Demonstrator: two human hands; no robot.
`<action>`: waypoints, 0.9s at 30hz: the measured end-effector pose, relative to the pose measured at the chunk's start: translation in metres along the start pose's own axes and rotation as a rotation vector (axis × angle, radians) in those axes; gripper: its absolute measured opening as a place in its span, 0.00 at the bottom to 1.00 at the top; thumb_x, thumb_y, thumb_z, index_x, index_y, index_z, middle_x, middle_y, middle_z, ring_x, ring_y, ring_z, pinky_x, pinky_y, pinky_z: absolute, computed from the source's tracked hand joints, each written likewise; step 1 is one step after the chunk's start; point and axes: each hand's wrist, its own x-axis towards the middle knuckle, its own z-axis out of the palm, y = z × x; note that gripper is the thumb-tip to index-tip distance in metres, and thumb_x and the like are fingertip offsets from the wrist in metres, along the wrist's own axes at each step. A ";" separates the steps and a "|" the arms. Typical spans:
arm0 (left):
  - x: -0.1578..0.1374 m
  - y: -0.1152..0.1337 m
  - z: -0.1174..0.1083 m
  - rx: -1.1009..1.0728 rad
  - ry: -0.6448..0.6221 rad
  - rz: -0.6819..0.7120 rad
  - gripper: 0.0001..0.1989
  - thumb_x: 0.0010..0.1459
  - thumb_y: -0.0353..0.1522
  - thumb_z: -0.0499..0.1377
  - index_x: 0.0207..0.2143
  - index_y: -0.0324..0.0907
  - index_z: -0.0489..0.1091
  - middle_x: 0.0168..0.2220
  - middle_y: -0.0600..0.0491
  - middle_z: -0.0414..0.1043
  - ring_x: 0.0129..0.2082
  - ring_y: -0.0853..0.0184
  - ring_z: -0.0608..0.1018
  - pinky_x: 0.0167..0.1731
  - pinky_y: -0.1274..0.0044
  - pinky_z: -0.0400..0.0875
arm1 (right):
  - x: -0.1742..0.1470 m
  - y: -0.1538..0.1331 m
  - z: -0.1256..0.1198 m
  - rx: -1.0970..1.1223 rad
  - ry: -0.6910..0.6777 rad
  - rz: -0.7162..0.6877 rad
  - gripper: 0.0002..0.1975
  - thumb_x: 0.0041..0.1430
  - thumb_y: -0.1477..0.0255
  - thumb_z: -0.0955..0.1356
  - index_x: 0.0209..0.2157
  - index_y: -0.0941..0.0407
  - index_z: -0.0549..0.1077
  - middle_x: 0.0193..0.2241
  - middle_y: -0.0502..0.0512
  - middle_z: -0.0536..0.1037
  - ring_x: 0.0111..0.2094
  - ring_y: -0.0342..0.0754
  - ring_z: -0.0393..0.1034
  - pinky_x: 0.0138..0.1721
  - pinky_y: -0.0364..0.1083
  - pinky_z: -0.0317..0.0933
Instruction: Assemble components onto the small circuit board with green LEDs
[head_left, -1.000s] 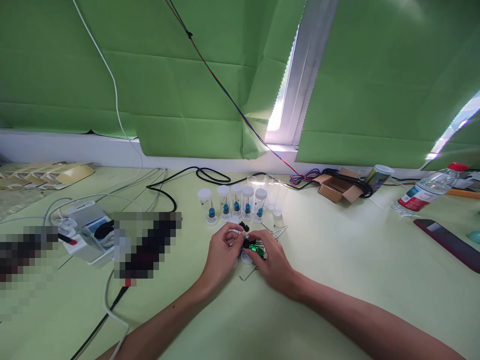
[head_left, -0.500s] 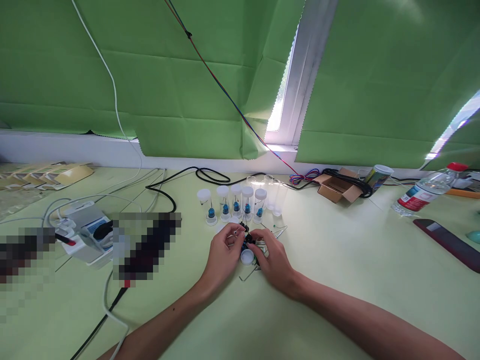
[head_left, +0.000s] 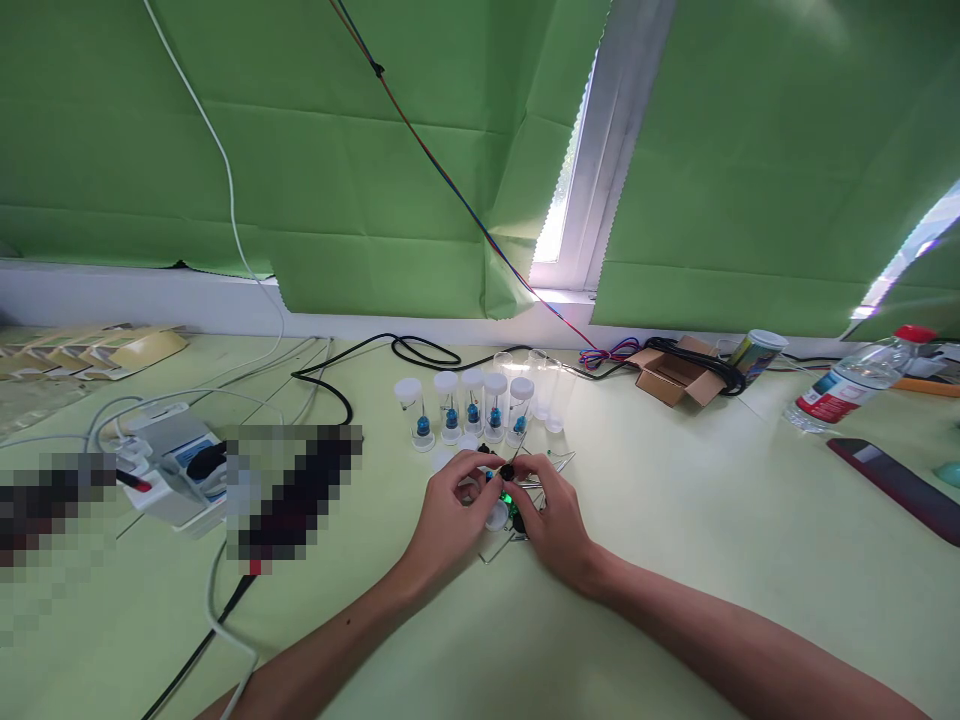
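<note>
My left hand and my right hand meet low over the table, fingers closed in a pinch. Between their fingertips is a small black round part, with a thin rod rising from it. Just below the fingers lie a round white cap, a bright green piece and another black round piece. Thin bent metal rods stick out around this pile. Behind the hands stand several clear tubes with white lids; one tube at the left holds a blue part.
Empty-looking clear tubes stand right of the filled ones. Farther right are an open cardboard box, a water bottle and a dark phone-like slab. A white power strip and cables occupy the left.
The black round part has shifted slightly right between my fingertips, and its rod now leans right. The green piece beneath has come into view.
</note>
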 end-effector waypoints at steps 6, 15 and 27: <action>-0.003 0.005 0.002 0.104 -0.012 0.075 0.08 0.58 0.33 0.59 0.39 0.45 0.75 0.39 0.51 0.73 0.30 0.68 0.73 0.30 0.77 0.70 | 0.000 0.001 -0.001 -0.015 0.011 -0.051 0.08 0.62 0.78 0.64 0.42 0.54 0.70 0.35 0.55 0.74 0.37 0.49 0.69 0.38 0.47 0.66; -0.003 -0.001 0.002 0.208 0.028 0.185 0.06 0.61 0.33 0.58 0.40 0.44 0.74 0.40 0.51 0.75 0.35 0.66 0.76 0.33 0.77 0.72 | 0.000 0.000 -0.001 -0.012 0.009 -0.062 0.09 0.62 0.79 0.64 0.43 0.55 0.71 0.34 0.55 0.75 0.37 0.49 0.69 0.39 0.47 0.66; -0.005 -0.002 0.001 0.300 0.070 0.300 0.06 0.61 0.31 0.58 0.39 0.43 0.74 0.38 0.52 0.76 0.36 0.67 0.77 0.35 0.78 0.73 | 0.000 -0.003 -0.001 0.042 0.049 0.001 0.05 0.61 0.75 0.67 0.40 0.55 0.72 0.33 0.53 0.76 0.35 0.47 0.72 0.39 0.45 0.67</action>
